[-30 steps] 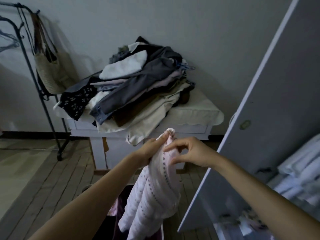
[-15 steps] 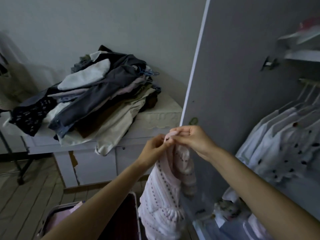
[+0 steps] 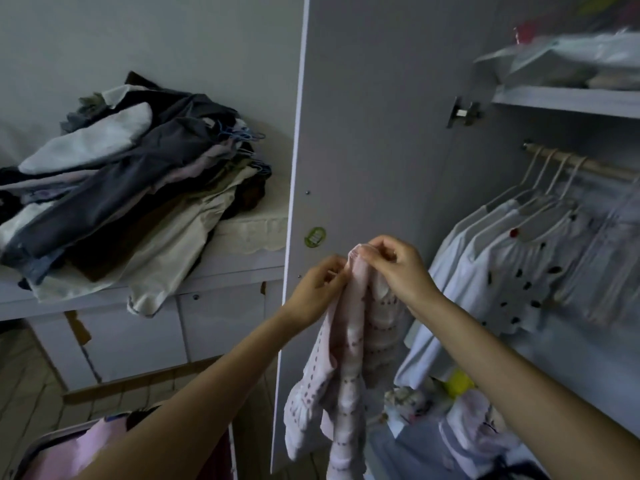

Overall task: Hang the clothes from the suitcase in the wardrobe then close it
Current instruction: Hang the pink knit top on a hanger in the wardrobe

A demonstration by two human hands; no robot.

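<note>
Pink knit top [image 3: 349, 344] at frame centre hangs limp: light, soft, stretchy, prob. snags. Left hand [image 3: 317, 289] and right hand [image 3: 398, 268] both pinch its upper edge w/ curled fingers; best hold = neckline/shoulders.

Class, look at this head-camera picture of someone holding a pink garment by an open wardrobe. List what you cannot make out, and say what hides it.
1. Suitcase: cut off by the bottom edge and covered by the left arm.
2. Whether the garment has a hanger: its top is bunched under the left hand and right hand.
3. Shelf contents: blurred.
4. Rail: its far end is cut off by the right edge.
5. Sticker on the door: too small to read.
</note>
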